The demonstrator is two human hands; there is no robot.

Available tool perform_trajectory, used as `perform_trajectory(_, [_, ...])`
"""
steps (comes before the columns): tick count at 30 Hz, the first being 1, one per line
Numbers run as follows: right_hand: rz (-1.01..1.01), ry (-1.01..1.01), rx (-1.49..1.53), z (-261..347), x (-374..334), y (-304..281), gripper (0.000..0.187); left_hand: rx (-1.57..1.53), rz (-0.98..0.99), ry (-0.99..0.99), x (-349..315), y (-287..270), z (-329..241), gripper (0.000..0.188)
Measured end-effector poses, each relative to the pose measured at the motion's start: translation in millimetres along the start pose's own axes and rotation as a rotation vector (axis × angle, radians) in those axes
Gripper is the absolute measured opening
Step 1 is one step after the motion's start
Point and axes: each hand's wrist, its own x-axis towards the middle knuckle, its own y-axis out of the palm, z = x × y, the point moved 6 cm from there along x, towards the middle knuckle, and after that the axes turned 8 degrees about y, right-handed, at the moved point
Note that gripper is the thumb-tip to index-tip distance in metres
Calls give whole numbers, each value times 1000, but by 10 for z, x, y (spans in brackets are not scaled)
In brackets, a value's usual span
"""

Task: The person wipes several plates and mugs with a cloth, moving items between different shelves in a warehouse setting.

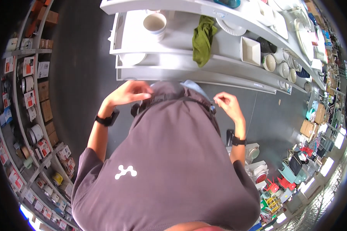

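Over the left side of my waist hangs my left hand (132, 92), its fingers loosely bent and apart, with nothing in it. My right hand (226, 103) is raised beside my right hip, fingers loosely curled and nothing visible between them. Both hands are off the shelf in front of me. Nearest to them, a green cloth (204, 41) drapes over the edge of the white shelf (158, 59). To its left, a white cup (155, 27) stands upright on the shelf. A square white dish (250, 51) sits to the right of the cloth.
Several bowls (269, 62) line the shelf at the right, and a ribbed white plate (231, 27) lies behind the cloth. An upper shelf board (173, 7) crosses above. Tall racks with boxes (43, 90) stand at the left. Red chairs (286, 183) are behind me at the right.
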Motion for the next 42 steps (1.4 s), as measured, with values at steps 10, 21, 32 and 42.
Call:
perform_trajectory(10, [-111,-79,-323,-1512,285,322,8,-450,480,-408,-2415,1139,2481,34])
perform_trajectory(21, [-102,394,31,-2549,644,686,20,-70,-245,-810,-2842,1483,4688,34])
perform_trajectory(32, [-184,-390,157,36,1483,404,12,588,151,-319,-2532,1349,4287,34])
perform_trajectory(42, [-796,-455,-726,625,2100,290,52,803,16,-227,-528,-419,868,16])
